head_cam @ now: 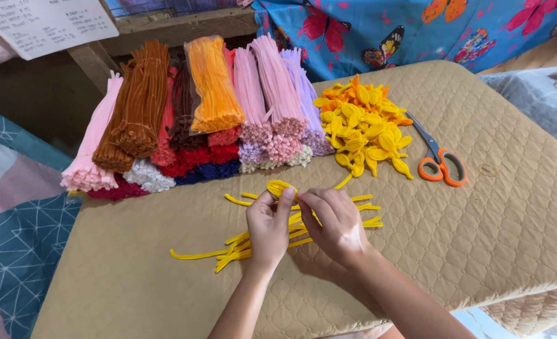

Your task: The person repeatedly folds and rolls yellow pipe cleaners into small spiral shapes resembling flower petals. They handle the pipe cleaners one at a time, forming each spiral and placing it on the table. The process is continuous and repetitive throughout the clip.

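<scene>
My left hand [267, 227] and my right hand [334, 223] meet over a tan quilted cushion [492, 238]. Together they pinch one yellow pipe cleaner [280, 187] that is bent into a small loop at the fingertips. Under and between the hands lies a loose bunch of straight yellow pipe cleaners [241, 246]. Beyond the hands sits a pile of finished yellow and orange loops [363, 129].
Bundles of pipe cleaners [184, 113] in pink, brown, orange, red, white, blue and lilac lie along the cushion's far left. Orange-handled scissors [438, 160] and a small rubber band [487, 169] rest at the right. Butterfly-print blue cloth [404, 28] hangs behind.
</scene>
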